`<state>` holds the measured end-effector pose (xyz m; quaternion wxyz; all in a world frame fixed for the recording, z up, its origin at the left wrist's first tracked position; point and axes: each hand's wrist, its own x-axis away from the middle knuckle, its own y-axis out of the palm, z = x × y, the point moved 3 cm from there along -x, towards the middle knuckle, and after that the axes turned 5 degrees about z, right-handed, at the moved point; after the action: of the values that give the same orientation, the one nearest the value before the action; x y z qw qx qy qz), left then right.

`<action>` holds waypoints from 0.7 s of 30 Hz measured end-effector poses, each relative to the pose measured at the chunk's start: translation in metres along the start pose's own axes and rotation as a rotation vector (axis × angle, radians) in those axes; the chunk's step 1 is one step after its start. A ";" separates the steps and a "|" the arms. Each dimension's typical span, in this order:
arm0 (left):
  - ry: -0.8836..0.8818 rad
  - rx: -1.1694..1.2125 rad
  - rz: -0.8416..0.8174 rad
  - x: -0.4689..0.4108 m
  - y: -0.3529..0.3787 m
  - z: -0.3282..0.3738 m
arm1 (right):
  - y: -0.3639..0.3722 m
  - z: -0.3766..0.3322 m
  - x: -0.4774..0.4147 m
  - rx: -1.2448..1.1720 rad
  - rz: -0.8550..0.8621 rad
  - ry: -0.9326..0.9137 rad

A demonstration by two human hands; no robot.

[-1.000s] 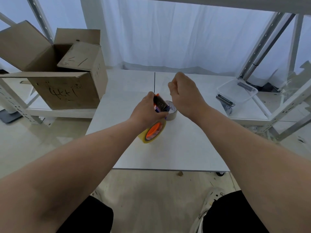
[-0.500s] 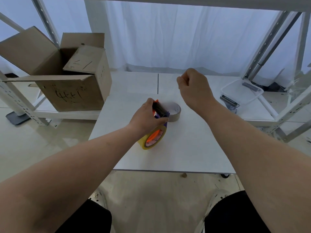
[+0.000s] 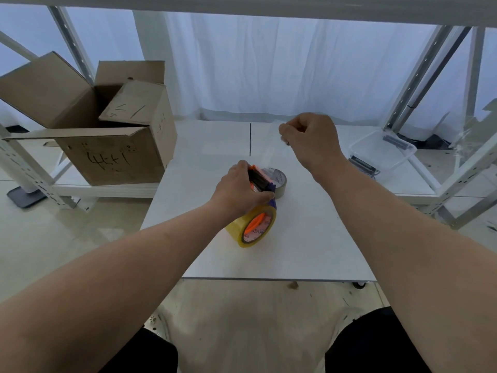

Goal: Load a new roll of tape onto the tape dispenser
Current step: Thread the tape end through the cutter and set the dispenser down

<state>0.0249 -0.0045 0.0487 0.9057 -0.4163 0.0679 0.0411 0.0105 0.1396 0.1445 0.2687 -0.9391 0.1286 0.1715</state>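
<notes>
head-worn wide-angle view, facing forward and down, near table [image 3: 309,238]

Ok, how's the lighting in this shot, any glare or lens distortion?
Head view: backlit by the bright curtain, shadows soft; the pulled tape strip shows only as a faint sheen; the wide-angle lens leans the shelf posts; no motion blur.

Tape dispenser [image 3: 259,181] on table [image 3: 309,246] centre; second roll [image 3: 281,180] just behind; cardboard box [image 3: 115,157] left, plastic bin [image 3: 403,155] right.

1. An open cardboard box [image 3: 113,157], scribbled with marker, sits on the left shelf [image 3: 107,190] beside the table [image 3: 309,238].
2. A clear plastic tub [image 3: 398,164] rests on the right shelf [image 3: 419,185].
3. A white curtain [image 3: 269,71] hangs behind.
</notes>
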 end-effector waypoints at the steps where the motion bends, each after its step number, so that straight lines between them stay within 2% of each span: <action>1: 0.004 0.002 0.002 0.000 0.000 0.001 | -0.001 -0.002 0.000 -0.004 0.000 -0.010; 7: 0.008 -0.010 0.056 0.000 0.005 0.000 | 0.007 -0.021 0.006 0.046 -0.032 -0.127; 16: 0.011 0.085 0.091 0.001 0.004 -0.003 | 0.000 0.009 -0.002 -0.088 0.028 0.152; 21: 0.004 0.242 0.075 0.001 0.004 -0.005 | -0.002 0.012 -0.003 -0.119 0.040 0.186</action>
<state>0.0254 -0.0057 0.0428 0.9471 -0.3011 0.0896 0.0658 0.0057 0.1477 0.1370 0.1958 -0.9625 0.1611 0.0962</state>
